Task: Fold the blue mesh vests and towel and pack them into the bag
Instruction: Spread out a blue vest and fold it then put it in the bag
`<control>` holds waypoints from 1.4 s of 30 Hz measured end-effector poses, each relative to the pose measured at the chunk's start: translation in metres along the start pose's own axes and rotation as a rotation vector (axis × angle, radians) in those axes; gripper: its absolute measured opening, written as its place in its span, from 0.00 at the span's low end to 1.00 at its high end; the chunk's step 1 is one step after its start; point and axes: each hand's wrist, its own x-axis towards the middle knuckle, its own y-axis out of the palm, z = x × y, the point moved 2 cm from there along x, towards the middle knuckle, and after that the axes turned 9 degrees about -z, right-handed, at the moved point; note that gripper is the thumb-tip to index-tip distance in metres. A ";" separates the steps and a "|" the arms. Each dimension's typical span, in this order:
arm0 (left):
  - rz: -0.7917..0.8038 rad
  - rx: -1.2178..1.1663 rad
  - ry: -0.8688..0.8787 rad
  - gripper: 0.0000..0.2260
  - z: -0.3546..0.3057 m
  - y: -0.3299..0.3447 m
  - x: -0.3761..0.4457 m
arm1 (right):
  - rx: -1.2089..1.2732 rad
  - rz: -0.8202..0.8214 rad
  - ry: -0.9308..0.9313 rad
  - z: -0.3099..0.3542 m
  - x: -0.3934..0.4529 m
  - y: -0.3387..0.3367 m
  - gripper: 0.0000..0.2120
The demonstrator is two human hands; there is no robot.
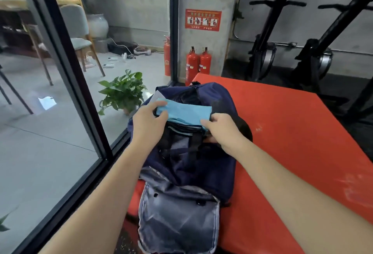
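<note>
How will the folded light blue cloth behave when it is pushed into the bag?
The folded light blue cloth probably is floppy: its edge sags between the left hand and the right hand. It looks thin, so likely light. It may unfold inside the bag.

The red poster (203, 20) on the concrete pillar (203, 51) bears pictograms and lettering too blurred to read.

Two bare forearms, no sleeves visible, left hand (148, 121), right hand (223, 131)
</note>
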 end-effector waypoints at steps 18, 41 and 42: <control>0.486 0.363 0.084 0.18 0.059 0.121 0.077 | -0.370 -0.272 0.107 -0.045 0.092 0.043 0.06; 0.357 0.131 0.233 0.20 0.071 0.161 0.090 | -0.186 -0.506 -0.070 -0.068 0.145 0.048 0.09; 0.383 0.183 0.227 0.22 0.076 0.166 0.091 | -0.253 -0.473 0.004 -0.075 0.149 0.046 0.10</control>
